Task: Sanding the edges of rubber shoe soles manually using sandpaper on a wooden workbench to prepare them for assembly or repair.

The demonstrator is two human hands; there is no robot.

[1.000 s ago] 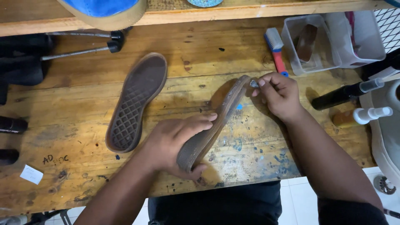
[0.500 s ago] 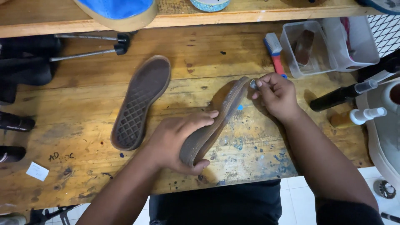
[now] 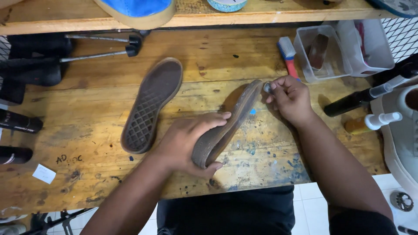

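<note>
My left hand (image 3: pixel 188 141) grips a brown rubber shoe sole (image 3: pixel 230 119) held on its edge over the wooden workbench (image 3: pixel 87 130). My right hand (image 3: pixel 291 99) is at the sole's far tip, its fingers pinching a small grey piece (image 3: pixel 266 87) against the rim. A second brown sole (image 3: pixel 152 103) lies tread up on the bench to the left of my left hand.
A blue and red brush (image 3: pixel 288 55) and clear plastic tubs (image 3: pixel 324 54) sit at the back right. Dark bottles (image 3: pixel 357 99) and a white-nozzled bottle (image 3: pixel 375 122) lie at the right. A blue shoe (image 3: pixel 139 11) rests on the shelf above. Black tools (image 3: pixel 52 61) are at the left.
Both hands and the held sole stay nearly as they were; only the view has shifted slightly.
</note>
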